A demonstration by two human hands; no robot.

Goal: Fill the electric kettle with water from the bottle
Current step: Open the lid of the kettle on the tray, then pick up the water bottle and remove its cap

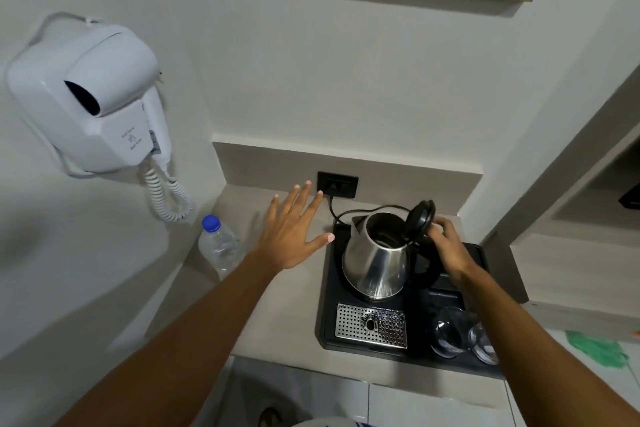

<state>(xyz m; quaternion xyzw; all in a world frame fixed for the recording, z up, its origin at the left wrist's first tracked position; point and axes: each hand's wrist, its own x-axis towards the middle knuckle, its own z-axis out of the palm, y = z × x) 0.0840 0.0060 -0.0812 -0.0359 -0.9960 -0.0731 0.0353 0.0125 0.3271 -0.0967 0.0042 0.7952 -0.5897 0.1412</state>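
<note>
A steel electric kettle (375,262) stands on a black tray (329,288), its black lid (420,218) flipped up and the inside showing. My right hand (446,246) rests at the lid and the handle top, fingers curled on the lid's edge. A clear water bottle (220,246) with a blue cap stands upright at the counter's left end, cap on. Between bottle and kettle my left hand (294,232) hovers flat over the counter, fingers spread, holding nothing.
A white wall hair dryer (86,104) with a coiled cord hangs at the left. The kettle's cord runs to a black wall socket (337,184). The tray also holds a perforated metal drip plate (370,324) and two upturned glasses (453,333).
</note>
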